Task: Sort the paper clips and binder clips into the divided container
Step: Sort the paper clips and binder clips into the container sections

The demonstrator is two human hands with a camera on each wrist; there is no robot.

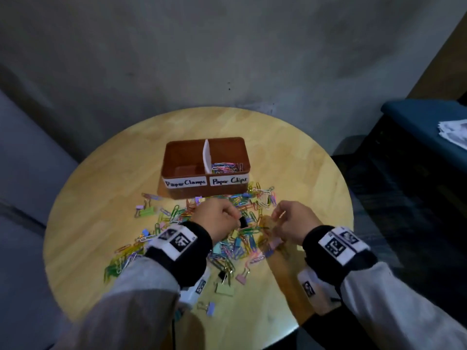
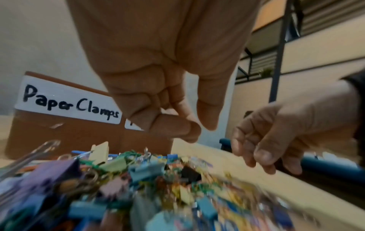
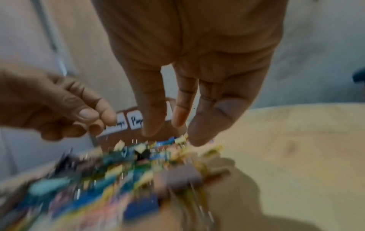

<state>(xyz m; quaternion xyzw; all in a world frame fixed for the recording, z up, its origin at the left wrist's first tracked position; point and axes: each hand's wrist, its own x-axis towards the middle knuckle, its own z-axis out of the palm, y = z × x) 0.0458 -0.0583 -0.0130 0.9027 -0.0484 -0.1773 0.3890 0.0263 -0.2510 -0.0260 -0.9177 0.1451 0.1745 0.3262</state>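
Observation:
A brown divided container point(image 1: 204, 192) stands mid-table, labelled "Paper Clamps" on the left and "Paper Clips" on the right. Its right compartment holds coloured paper clips point(image 1: 227, 167). In front lies a mixed pile of paper clips and binder clips point(image 1: 227, 238). My left hand point(image 1: 219, 218) hovers over the pile with fingers curled point(image 2: 173, 126) and nothing in them. A black binder clip point(image 1: 243, 221) lies in the pile just below those fingers point(image 2: 190, 173). My right hand point(image 1: 290, 221) hangs over the pile's right side, fingers straight and apart point(image 3: 199, 137), holding nothing.
The round wooden table point(image 1: 101, 198) stands against a grey wall. Stray binder clips lie near its front edge: a green one point(image 1: 224, 290) and a purple one point(image 1: 210, 308). A blue bench point(image 1: 417, 122) with papers point(image 1: 454, 132) is at the right.

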